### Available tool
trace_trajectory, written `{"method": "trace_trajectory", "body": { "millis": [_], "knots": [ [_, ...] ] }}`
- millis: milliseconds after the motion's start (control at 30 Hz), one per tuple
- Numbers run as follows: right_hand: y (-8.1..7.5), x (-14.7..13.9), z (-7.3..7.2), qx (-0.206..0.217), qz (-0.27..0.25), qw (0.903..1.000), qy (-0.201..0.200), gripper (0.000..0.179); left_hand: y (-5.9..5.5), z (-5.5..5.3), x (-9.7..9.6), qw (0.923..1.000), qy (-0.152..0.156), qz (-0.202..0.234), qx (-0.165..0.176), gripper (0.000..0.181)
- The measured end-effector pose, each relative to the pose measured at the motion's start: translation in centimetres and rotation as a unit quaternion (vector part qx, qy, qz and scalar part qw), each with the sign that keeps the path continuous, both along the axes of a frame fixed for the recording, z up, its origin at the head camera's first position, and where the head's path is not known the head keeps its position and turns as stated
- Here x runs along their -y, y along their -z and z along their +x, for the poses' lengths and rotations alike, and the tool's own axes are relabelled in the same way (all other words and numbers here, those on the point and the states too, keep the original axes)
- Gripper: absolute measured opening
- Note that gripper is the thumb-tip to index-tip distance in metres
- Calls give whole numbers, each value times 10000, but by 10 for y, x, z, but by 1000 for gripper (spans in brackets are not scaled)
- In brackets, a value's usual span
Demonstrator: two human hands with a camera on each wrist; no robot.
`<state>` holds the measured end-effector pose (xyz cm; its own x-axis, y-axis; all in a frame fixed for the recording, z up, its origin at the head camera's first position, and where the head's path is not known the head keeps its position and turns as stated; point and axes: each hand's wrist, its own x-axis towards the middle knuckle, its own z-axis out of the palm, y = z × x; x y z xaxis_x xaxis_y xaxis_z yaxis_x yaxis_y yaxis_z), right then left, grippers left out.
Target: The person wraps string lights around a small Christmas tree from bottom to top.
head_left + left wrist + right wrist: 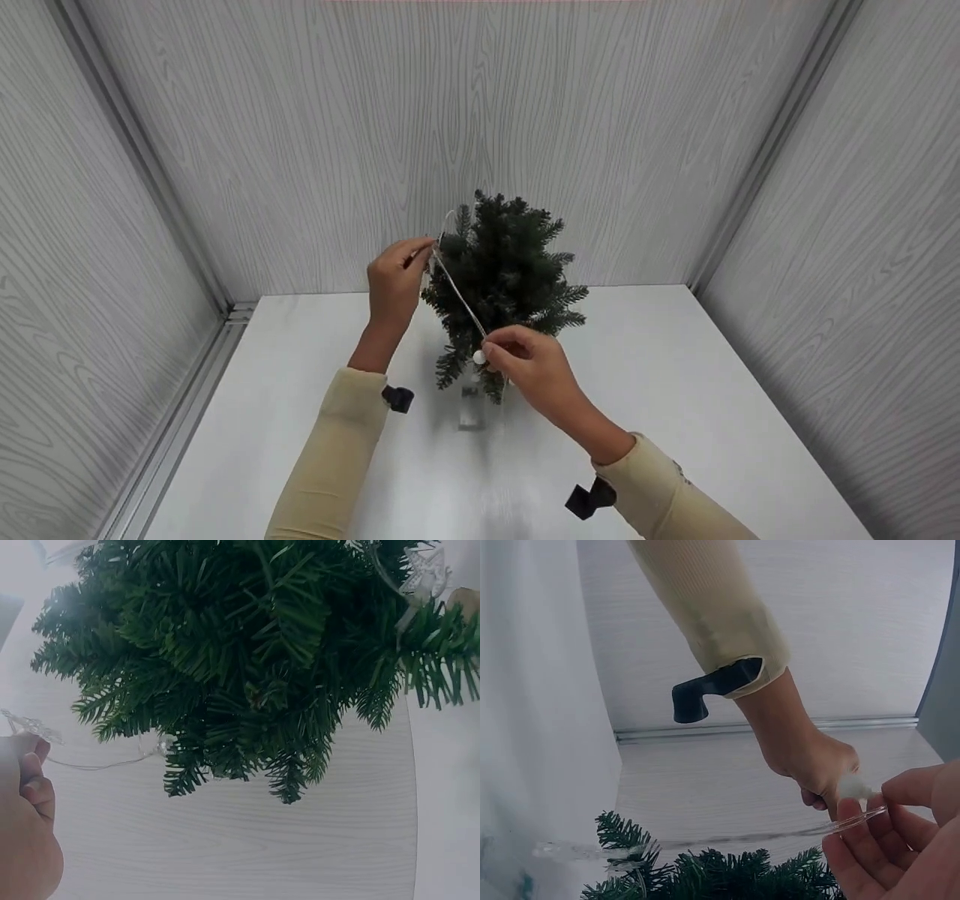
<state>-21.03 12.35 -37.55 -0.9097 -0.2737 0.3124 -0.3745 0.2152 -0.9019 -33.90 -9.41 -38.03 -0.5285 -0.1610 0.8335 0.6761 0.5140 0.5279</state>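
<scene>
A dark green artificial Christmas tree (510, 262) stands in front of me, its base partly covered by branches. My left hand (396, 281), at the tree's upper left side, pinches a thin clear string of lights (459, 292). In the left wrist view, a clear star-shaped light (34, 727) sticks out at that hand's fingertips. Lower down, in front of the tree, my right hand (529, 367) pinches the string's other part between thumb and fingers, beside a small whitish piece (478, 358). The string runs straight and slanted between both hands, with a loop above the left one.
The tree stands on a white tabletop (637, 412). Grey wood-grain panels rise behind it (337, 135) and on both sides. Another clear star light (427, 574) lies against the branches in the left wrist view. A black wrist mount (397, 399) sits at the left sleeve.
</scene>
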Motion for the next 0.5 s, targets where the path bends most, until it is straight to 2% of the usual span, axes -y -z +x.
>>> {"method": "trace_trajectory", "body": {
  "millis": [267,500],
  "knots": [
    [7,4,-4,128,-77,9998,-139,19,-3,-15,15,9995,-171,267,90,15],
    [6,9,-1,118,-141,9996,-215,17,-17,-22,24,9985,-236,459,189,15]
  ]
}}
